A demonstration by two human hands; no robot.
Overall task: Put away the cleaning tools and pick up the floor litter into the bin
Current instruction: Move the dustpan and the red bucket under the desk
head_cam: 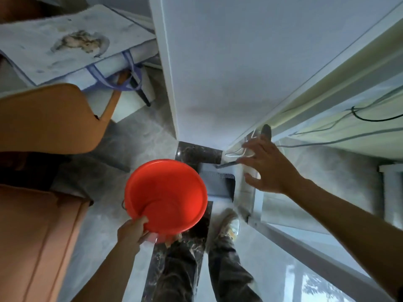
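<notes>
Marble floor (135, 136), left hand (130, 232) fingers gripping red bucket (165, 197) rim, right hand (268, 166) fingers spread

Bucket (165, 197) left of dustpan (218, 182); chair (43, 118) further left; shoe (229, 225) below.

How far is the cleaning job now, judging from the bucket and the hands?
Nothing looks finished yet. In hand: the left hand holds the empty red bucket by its rim, and the open right hand reaches toward the corner where a dustpan and a white hanger lie. Left: storing the bucket and tools. No litter or bin is clearly visible.
</notes>
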